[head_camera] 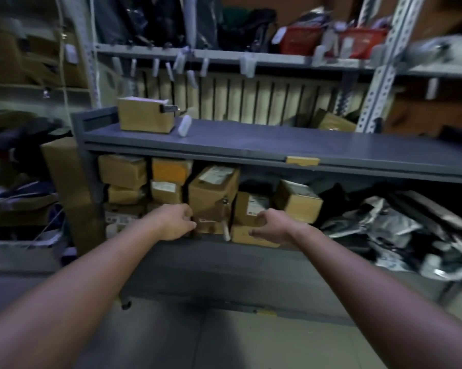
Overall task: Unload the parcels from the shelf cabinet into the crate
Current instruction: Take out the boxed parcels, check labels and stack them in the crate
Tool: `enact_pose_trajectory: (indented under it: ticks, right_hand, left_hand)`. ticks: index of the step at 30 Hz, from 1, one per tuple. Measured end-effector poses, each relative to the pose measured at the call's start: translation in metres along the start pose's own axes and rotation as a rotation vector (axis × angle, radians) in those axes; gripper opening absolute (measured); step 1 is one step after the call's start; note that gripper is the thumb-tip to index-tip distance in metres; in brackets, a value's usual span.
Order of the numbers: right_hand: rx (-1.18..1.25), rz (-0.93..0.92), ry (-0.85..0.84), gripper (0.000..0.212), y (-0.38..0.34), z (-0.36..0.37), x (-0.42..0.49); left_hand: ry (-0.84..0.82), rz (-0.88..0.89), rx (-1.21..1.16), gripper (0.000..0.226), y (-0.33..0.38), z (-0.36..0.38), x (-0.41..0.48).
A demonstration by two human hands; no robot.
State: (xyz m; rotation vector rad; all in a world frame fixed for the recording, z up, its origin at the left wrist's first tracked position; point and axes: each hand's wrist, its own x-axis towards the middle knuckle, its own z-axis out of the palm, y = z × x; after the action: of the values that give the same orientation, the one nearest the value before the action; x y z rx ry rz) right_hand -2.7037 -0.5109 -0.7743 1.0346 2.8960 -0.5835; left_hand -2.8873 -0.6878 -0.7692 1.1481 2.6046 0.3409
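A grey shelf cabinet [251, 145] stands in front of me, its lower compartment stacked with several brown cardboard parcels. A tall parcel [211, 193] stands in the middle of that stack. My left hand [176, 222] reaches to its lower left side, fingers loosely curled and close to the cardboard. My right hand [272, 226] is stretched toward a flat parcel [251, 237] at the bottom right of the tall one, fingers relaxed; contact is not clear. Neither hand holds anything. No crate is in view.
One cardboard box [144, 114] and a small white object [184, 126] lie on the cabinet top. Silver and black mailer bags [384, 227] pile up in the right half of the compartment. Metal racking with red baskets [357, 41] rises behind. Grey floor lies below.
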Motion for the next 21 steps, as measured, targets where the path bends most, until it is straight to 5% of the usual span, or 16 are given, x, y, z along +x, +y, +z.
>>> enact_pose_trajectory:
  ticks: [14,21]
  right_hand:
    - [-0.009,0.166,0.096,0.054,0.146,-0.064,0.012]
    - [-0.015,0.223,0.112,0.032,0.194,-0.074,0.052]
  left_hand:
    - [-0.033,0.245,0.012,0.047,0.159,0.041,0.073]
    - [-0.060,0.252,0.071,0.039,0.199,0.061,0.130]
